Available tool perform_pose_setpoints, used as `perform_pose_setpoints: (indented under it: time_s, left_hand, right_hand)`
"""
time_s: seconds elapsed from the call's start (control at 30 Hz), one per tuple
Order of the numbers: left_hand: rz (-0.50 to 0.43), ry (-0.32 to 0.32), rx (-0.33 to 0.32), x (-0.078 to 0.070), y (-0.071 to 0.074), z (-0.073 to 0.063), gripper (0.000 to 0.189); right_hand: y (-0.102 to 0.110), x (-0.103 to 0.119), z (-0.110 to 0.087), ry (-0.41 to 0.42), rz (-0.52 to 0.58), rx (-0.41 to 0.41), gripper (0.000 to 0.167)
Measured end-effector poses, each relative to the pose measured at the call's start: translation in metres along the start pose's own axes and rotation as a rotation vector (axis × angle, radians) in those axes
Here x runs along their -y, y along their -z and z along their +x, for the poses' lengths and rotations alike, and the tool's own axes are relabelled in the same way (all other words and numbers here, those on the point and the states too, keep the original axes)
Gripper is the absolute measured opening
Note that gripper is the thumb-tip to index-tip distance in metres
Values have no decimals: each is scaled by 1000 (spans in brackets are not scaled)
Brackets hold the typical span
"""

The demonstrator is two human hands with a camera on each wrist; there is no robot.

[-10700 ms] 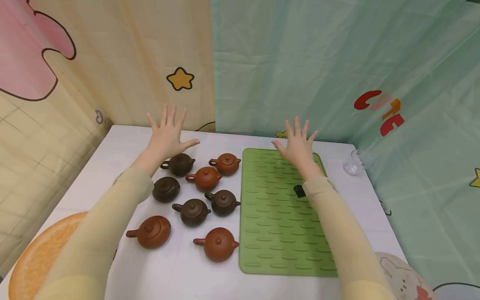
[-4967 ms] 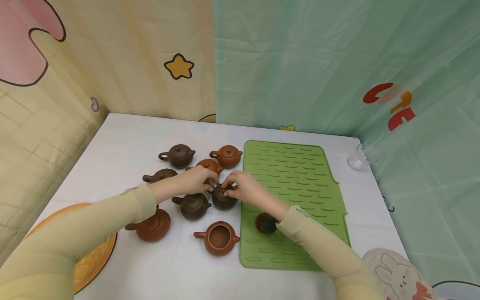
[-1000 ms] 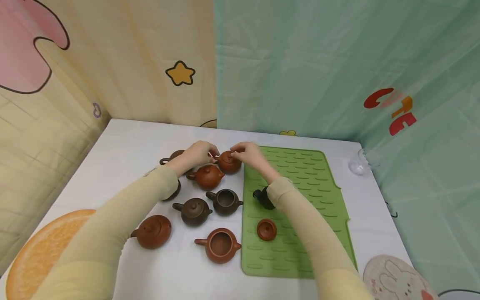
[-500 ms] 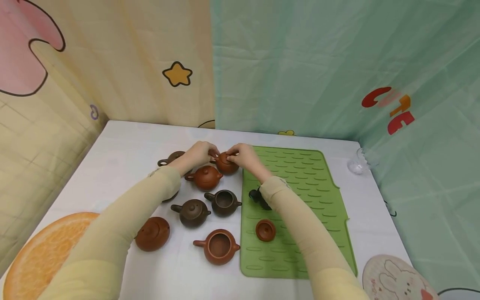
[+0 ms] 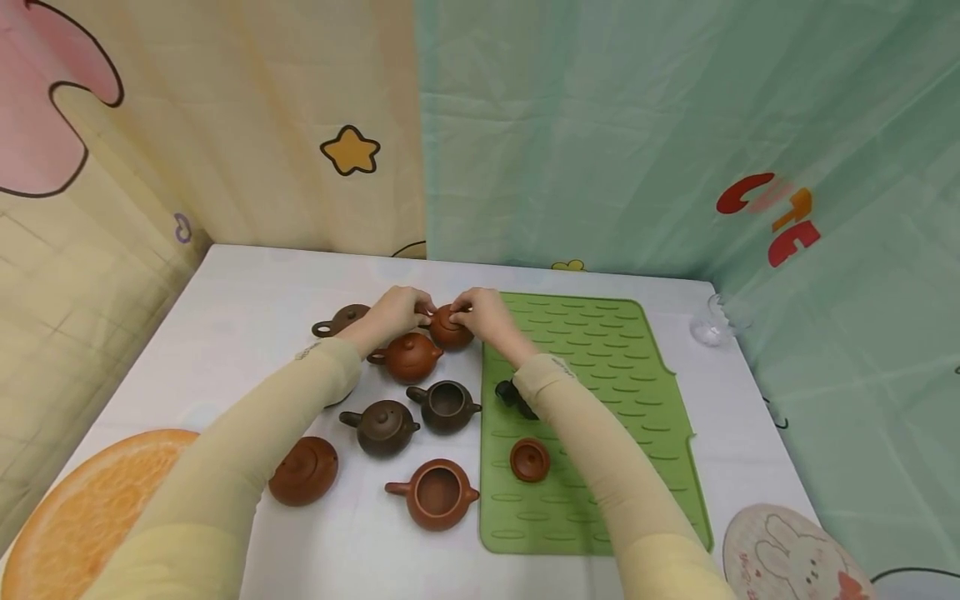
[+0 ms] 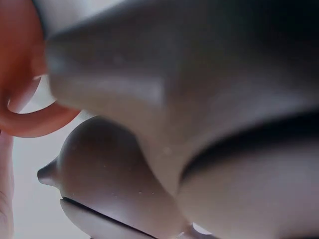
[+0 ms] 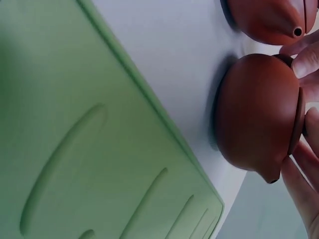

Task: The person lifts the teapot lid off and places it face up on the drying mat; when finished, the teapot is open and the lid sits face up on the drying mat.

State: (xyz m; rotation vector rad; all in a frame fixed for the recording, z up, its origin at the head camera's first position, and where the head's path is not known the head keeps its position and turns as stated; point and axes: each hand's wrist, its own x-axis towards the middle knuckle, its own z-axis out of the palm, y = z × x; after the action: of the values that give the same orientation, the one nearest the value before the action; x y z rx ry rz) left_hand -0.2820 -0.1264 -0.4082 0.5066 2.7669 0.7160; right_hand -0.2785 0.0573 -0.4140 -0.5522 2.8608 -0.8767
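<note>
At the back, beside the green mat, stands a small reddish-brown clay teapot (image 5: 448,333). My left hand (image 5: 399,313) holds it at the handle side; its fingertips (image 7: 305,65) show there in the right wrist view. From the other side my right hand (image 5: 486,317) pinches the lid (image 7: 298,122) by its knob, and the lid sits on the pot's rim. Just in front is a lidded orange-brown teapot (image 5: 409,358). Two pots stand lidless: a dark brown one (image 5: 447,407) and a red-brown one (image 5: 438,495). A red-brown lid (image 5: 529,460) lies on the mat.
The green ribbed mat (image 5: 600,500) covers the right middle of the table. Lidded teapots stand under and near my left arm: a dark one (image 5: 384,428), a red-brown one (image 5: 304,472) and another dark one (image 5: 347,318). A clear glass piece (image 5: 709,330) stands far right.
Earlier both hands were spread open and every pot was lidded. Since then two pots lost their lids, and a red-brown lid came onto the mat. In the last second my hands barely moved.
</note>
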Motion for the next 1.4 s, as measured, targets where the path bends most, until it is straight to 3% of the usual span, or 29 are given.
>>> perform_pose_setpoints:
  time_s: [0.1,0.2,0.43,0.6,0.83,1.1,1.4]
  left_hand:
    - [8,0,1,-2,1,0,17]
    - [18,-4,-3,-3,2,0,18]
    - [26,-6,-15,-5,3,-1,19]
    - [10,26,-7,-4,2,-1,19]
    - [5,28,3,-6,2,-2,20]
    - [3,28,-3,-5,1,-1,21]
    - [8,12,-8,-4,0,-2,21]
  right_hand:
    - [1,-3,-1,-24,59,7,18]
    - [6,-8,-4,-95,205,17,21]
    - [28,-36,-19,-321,735,89,31]
    - [39,-68,-38,-359,970,159,39]
    - [41,-105,-64,-396,1112,204,44]
    - [41,-123,-76,-436,1244,162,48]
    - [35,-121,-70,-432,1045,136,49]
